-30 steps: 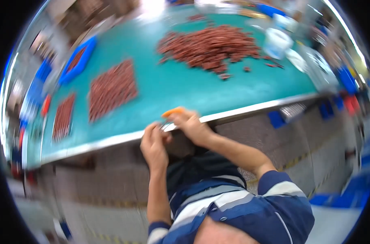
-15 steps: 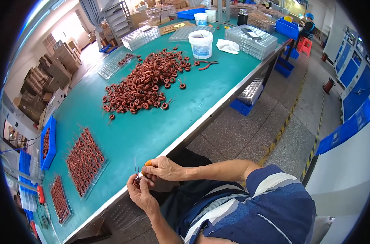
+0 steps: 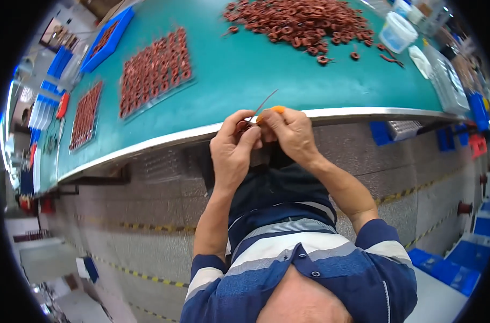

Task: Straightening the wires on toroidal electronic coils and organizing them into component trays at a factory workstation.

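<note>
Together, the left hand (image 3: 231,156) fingers pinched a small brown ring (image 3: 243,126), while the right hand (image 3: 290,134) closed around an orange-handled tool (image 3: 270,110), its thin blade slanting up-left, just right of the ring.

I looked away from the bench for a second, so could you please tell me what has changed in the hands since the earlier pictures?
Little has changed. Both hands stay together at the table edge: the left hand still pinches a small reddish-brown ring, and the right hand still holds the orange-handled tool. Only the camera swung. The ring pile and laid-out ring sheets remain in place.
</note>
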`<state>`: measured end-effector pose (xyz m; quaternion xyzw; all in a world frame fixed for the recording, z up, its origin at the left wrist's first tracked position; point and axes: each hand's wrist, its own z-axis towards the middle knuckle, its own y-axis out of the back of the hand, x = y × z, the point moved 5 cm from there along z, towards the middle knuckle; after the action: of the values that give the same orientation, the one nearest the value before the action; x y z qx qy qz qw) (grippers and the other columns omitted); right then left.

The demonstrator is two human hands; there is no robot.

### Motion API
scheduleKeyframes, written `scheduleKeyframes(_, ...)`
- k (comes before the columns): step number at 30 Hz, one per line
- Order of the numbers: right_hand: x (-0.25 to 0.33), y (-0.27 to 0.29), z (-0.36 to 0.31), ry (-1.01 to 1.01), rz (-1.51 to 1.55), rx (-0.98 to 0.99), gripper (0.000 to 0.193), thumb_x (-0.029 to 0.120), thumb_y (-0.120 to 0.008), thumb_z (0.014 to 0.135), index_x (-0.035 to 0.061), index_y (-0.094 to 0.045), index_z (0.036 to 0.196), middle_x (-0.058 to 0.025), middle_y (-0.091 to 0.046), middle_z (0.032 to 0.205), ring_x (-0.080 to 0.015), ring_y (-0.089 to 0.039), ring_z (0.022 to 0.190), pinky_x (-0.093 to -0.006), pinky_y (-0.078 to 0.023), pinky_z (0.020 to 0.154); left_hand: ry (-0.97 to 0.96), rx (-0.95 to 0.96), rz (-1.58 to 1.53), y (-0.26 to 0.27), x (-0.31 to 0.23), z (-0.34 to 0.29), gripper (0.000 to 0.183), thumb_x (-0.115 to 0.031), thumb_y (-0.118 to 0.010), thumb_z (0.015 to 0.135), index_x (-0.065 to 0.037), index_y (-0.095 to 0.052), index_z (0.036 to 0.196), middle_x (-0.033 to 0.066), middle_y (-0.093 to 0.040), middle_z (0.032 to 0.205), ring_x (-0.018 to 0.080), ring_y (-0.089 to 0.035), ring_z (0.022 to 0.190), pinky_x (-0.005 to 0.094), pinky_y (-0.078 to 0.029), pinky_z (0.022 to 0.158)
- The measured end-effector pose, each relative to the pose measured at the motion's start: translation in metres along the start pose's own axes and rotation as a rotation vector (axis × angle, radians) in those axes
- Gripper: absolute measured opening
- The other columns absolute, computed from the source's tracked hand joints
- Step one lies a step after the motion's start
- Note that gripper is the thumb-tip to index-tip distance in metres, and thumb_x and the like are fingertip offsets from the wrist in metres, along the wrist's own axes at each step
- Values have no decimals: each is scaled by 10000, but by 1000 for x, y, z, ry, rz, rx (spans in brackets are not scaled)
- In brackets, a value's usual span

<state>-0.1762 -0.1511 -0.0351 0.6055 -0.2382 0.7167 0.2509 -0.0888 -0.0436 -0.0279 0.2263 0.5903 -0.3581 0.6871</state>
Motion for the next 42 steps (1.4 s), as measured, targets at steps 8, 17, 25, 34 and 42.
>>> scheduleKeyframes(8, -7, 13, 12, -183, 266, 76, 324, 283, -559, 943, -22, -649, 878, -11, -548, 590, -57, -458, 462, -188, -355, 429, 23, 13, -51, -1, 12, 4, 210, -59, -620, 888, 0, -585, 1087, 8, -595, 764, 55, -543, 641, 193, -455, 595)
scheduleKeyframes(17, 12, 21, 13, -76, 211, 96, 174, 96, -632, 879, -27, -620, 1002, -28, -586, 687, -58, -493, 536, -197, -402, 483, 285, 209, -309, -3, 11, 4, 265, -199, -475, 978, 49, -567, 1001, 46, -503, 615, 130, -479, 471, 239, -403, 483)
scheduleKeyframes(25, -2, 8, 9, -147, 185, 166, 219, 184, -659, 874, -28, -621, 835, -29, -575, 603, -61, -497, 464, -224, -382, 412, -5, 174, 92, 14, 22, -18, 399, -317, -458, 993, 28, -492, 1191, 51, -515, 759, 109, -497, 654, 232, -427, 620)
scheduleKeyframes(34, 0, 14, 5, -113, 58, 166, 251, 209, -666, 873, -38, -629, 887, -46, -604, 628, -86, -553, 538, -239, -433, 469, 137, 281, -86, 3, 25, -16, 370, -321, -470, 985, 35, -515, 1075, 62, -516, 638, 123, -501, 516, 243, -438, 492)
scheduleKeyframes(42, 9, 5, -3, 17, 271, 204, 294, 278, -583, 939, 0, -653, 873, 2, -579, 641, -39, -505, 546, -192, -423, 491, 192, 190, -287, 3, 25, -18, 327, -292, -496, 976, 26, -528, 1047, 40, -464, 612, 106, -447, 495, 249, -415, 442)
